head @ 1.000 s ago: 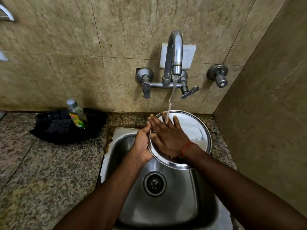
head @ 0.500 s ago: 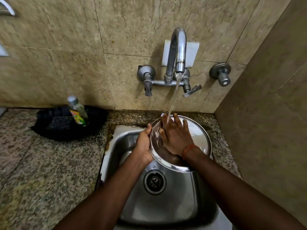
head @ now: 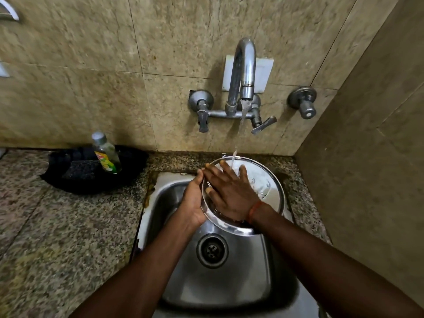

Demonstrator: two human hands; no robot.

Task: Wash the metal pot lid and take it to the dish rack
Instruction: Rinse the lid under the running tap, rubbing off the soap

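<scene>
A round metal pot lid (head: 271, 191) is held tilted over the back of the steel sink (head: 220, 281), under water running from the wall tap (head: 245, 72). My left hand (head: 193, 203) grips the lid's left rim. My right hand (head: 229, 191) lies flat on the lid's face with fingers spread, and the stream lands by its fingertips. An orange thread circles my right wrist. The lid's lower edge is partly hidden by my right forearm.
A dish-soap bottle (head: 106, 153) stands in a black tray (head: 68, 182) holding a dark scrub pad on the granite counter (head: 57, 237) to the left. Tiled walls close in behind and on the right. The sink drain (head: 212, 250) lies below the lid.
My right hand slid across the lid's face, up under the stream and then back toward the left rim. The left hand kept its grip on the rim.
</scene>
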